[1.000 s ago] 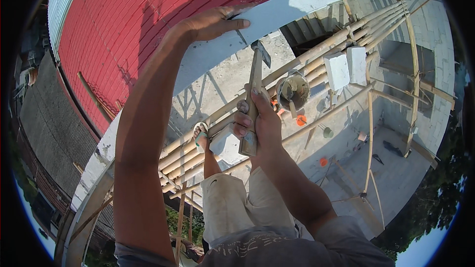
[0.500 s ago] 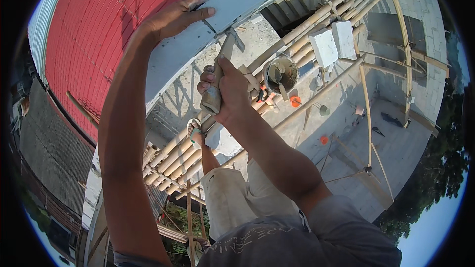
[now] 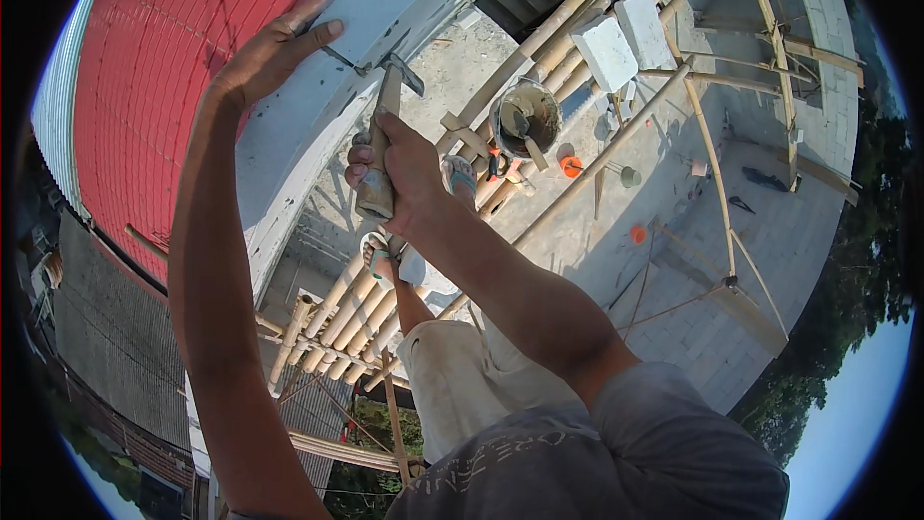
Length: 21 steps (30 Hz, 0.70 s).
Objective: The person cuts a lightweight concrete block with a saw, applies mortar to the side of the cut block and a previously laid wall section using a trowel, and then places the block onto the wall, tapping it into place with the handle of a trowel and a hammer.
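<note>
My right hand (image 3: 409, 169) is wrapped round the thick handle of a hammer (image 3: 388, 101). The hammer's metal head is raised close to the side of a white block wall (image 3: 289, 140). My left hand (image 3: 269, 60) reaches over the top of that wall, thumb stretched out and the other fingers partly hidden. A thin dark metal rod (image 3: 345, 61) runs from beneath the left thumb toward the wall's edge, near the hammer head; its grip is partly hidden.
I stand in sandals on bamboo scaffolding (image 3: 346, 313). A bucket (image 3: 553, 116) with a trowel sits on the poles, beside white blocks (image 3: 606, 53). A bamboo rail (image 3: 602, 169) crosses to the right, above a lower floor. A red roof (image 3: 154, 106) rises beyond the wall.
Both hands, the hammer and the rod appear farther left in view as the whole view shifts. My right foot now shows. The hammer stays in my right hand.
</note>
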Each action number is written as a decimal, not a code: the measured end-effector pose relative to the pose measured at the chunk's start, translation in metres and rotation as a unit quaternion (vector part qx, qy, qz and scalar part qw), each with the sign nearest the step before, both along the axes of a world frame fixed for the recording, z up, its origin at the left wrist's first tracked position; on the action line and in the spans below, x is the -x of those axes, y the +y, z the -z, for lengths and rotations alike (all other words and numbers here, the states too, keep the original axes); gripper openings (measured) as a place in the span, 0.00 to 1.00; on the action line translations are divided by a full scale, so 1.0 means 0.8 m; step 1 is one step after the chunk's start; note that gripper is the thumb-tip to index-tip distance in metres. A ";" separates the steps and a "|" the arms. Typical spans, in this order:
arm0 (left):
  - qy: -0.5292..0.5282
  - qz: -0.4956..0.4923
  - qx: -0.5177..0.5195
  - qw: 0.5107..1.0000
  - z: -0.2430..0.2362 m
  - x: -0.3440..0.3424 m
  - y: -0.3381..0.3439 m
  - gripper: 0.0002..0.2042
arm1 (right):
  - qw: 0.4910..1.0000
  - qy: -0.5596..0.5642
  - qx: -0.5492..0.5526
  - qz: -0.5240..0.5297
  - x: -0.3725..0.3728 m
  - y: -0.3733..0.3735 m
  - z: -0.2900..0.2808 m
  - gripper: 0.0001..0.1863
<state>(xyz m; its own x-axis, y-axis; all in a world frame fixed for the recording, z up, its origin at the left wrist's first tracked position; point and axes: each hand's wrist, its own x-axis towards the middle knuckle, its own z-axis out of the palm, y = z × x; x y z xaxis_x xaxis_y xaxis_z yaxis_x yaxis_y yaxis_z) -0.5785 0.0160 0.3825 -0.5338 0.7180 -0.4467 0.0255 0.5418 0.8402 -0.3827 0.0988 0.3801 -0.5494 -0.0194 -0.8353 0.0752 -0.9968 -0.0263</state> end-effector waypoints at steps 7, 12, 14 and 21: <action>0.018 -0.020 0.016 1.000 0.001 0.003 -0.006 0.31 | 0.994 -0.056 -0.049 0.086 0.039 -0.012 -0.004 0.07; 0.073 -0.005 -0.004 0.997 0.005 0.004 0.012 0.32 | 0.992 -0.040 -0.117 0.020 0.038 0.001 0.000 0.08; 0.095 0.021 0.003 0.995 -0.004 -0.005 0.033 0.35 | 0.993 -0.031 -0.106 0.039 0.034 0.011 0.004 0.08; 0.342 0.039 0.064 0.937 -0.009 -0.044 0.055 0.49 | 0.994 -0.032 -0.068 0.079 0.019 0.011 0.011 0.12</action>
<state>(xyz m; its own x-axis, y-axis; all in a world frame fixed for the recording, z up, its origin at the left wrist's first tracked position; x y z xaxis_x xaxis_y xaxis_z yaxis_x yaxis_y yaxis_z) -0.5431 0.0601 0.3893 -0.6750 0.7304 -0.1044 0.5778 0.6112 0.5409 -0.3980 0.1078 0.3711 -0.4818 0.1783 -0.8579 -0.0752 -0.9839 -0.1623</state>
